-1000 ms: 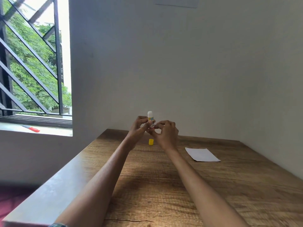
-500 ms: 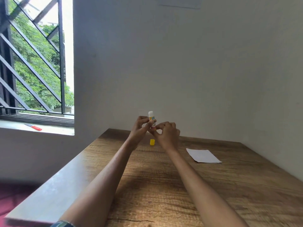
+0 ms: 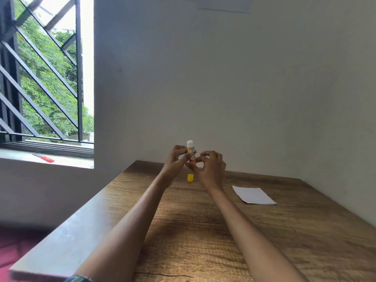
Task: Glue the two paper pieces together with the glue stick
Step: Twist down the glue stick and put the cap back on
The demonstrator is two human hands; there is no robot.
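A yellow glue stick [image 3: 191, 150] stands upright above the far part of the wooden table [image 3: 203, 231], its white glue tip exposed at the top. My left hand [image 3: 175, 163] grips its body with thumb and fingers. My right hand [image 3: 210, 169] pinches its lower end from the right. The yellow cap [image 3: 190, 177] stands on the table just below both hands. White paper [image 3: 253, 195] lies flat on the table to the right of my right hand; it looks like one stack and I cannot tell the pieces apart.
A grey wall runs behind the table and along its right side. A barred window is at the left, with a red-handled tool [image 3: 43, 157] on its sill. The table's left edge drops off toward a dark red floor.
The hands and glue stick stay almost still; more white tip shows above the tube. The view has shifted slightly.
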